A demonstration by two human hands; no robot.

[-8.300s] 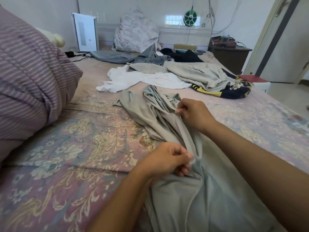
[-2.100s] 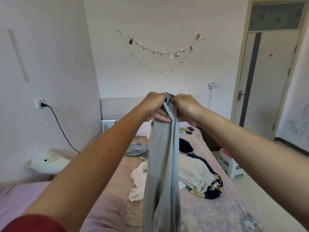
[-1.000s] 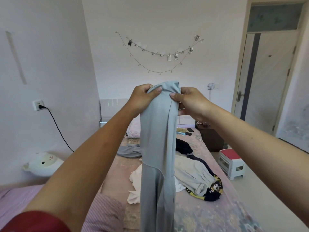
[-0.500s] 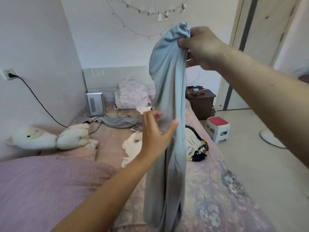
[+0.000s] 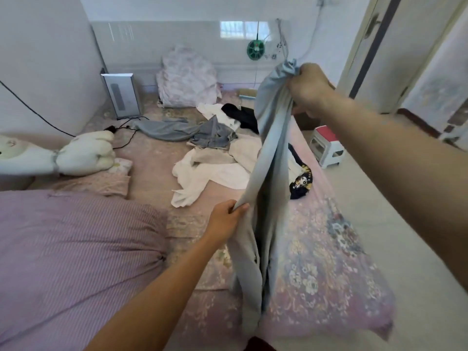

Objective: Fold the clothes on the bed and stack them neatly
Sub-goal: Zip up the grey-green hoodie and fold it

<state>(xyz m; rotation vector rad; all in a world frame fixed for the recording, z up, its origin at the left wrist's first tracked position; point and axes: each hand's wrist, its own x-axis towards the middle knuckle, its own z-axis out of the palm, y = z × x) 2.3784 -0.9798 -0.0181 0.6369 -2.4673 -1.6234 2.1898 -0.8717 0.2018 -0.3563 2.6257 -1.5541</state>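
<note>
1. The right hand [image 5: 307,88] is raised high at the end of an outstretched arm, fingers curled tight round the bunched top of a grey garment [image 5: 272,153].
2. The left hand [image 5: 224,221] sits lower and nearer the body, pinching the garment's left edge about midway down between thumb and fingers.
3. The garment hangs in the air between the two hands, its long axis close to upright and leaning slightly, top to the right and lower part to the left. Its bottom end drops to the near part of the bed [image 5: 316,262]; whether it touches the sheet I cannot tell.
4. Beyond it on the bed lie unfolded clothes: a white garment [image 5: 202,173], a grey-blue piece [image 5: 177,129], a black one [image 5: 240,115] and a dark printed piece [image 5: 301,183].
5. A striped purple quilt [image 5: 76,249] fills the left side; the bare flowered sheet lies between it and the bed's right edge, where the floor [image 5: 379,198] and a red-topped stool [image 5: 328,145] stand.
</note>
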